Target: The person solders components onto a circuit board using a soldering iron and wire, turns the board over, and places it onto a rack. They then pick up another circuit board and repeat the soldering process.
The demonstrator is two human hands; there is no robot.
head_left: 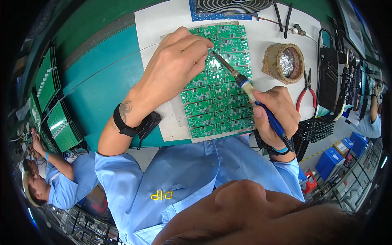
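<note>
A green panel of circuit boards [218, 100] lies on a white sheet in front of me. My right hand [277, 116] grips a soldering iron [247, 87] by its blue handle, the iron's metal tip resting at or just above the upper part of the panel. Over the panel's upper left is my left hand [179, 61], its fingers pinched close to that tip. A thin solder wire [110, 64] runs in from the left and passes into this hand; the end at the fingertips is too small to make out.
Right of the panel stands a round brown pot [284, 63] of silvery scraps, with red-handled cutters [306, 92] beside it. A fan [232, 6] sits at the far edge. Racked green boards [63, 126] stand at left, near another person [61, 179]. Black racks [314, 132] are at right.
</note>
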